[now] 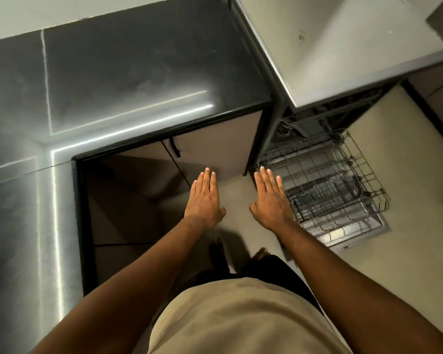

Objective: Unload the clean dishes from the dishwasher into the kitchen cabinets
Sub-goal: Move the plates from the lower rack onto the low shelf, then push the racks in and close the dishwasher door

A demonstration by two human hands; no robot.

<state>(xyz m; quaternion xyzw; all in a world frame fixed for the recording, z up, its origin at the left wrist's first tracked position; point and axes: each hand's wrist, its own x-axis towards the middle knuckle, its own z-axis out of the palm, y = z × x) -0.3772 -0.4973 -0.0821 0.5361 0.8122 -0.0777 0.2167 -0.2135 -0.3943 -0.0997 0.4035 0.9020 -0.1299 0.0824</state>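
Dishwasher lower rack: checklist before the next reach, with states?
1. Left hand free: ok, fingers straight, holds nothing.
2. Right hand free: ok, flat and holds nothing, beside the rack's near corner.
3. Lower rack pulled out and reachable: ok, it sits out over the open dishwasher door.
4. Dishes left in the rack: cannot tell. No plates or cups show among the wires, and the inside of the dark cutlery basket is unclear.
5. Cabinet door under the countertop open for stowing: not ok, it is closed.
6. Upper rack emptied: cannot tell, it is dark and mostly hidden.
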